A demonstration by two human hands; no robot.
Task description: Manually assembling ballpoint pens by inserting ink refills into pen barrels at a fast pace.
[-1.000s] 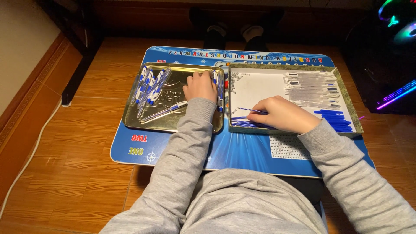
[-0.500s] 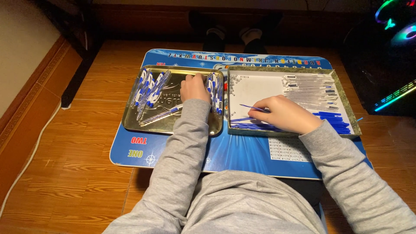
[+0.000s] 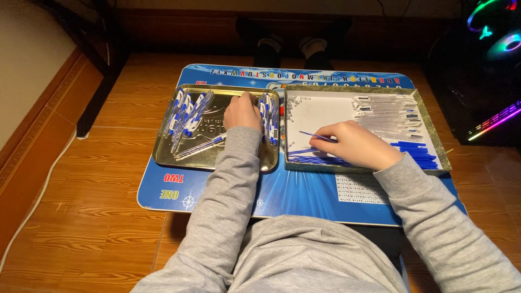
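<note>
The left hand (image 3: 242, 111) rests inside the gold tray (image 3: 163, 154), fingers curled down toward the tray floor near its far edge. Whether it grasps anything cannot be told; the fingertips are hidden behind the knuckles. A row of pens (image 3: 268, 118) lies just beside this hand on its right, against the tray wall. More pens (image 3: 185, 113) lie in a slanted group at the left end of the tray, and a single pen (image 3: 202, 146) lies apart from them nearer the person.

The right hand (image 3: 354, 144) sits inside the green-rimmed tray (image 3: 440, 142) and pinches a thin blue refill (image 3: 315, 135) between thumb and fingers; the refill points left, tilted slightly upward. Loose blue refills (image 3: 415, 153) lie along the near wall of this tray. Clear barrels (image 3: 388, 114) are stacked at its far right.

Both trays stand side by side, touching, on a blue tabletop (image 3: 304, 192) above a wooden floor (image 3: 92, 228).
</note>
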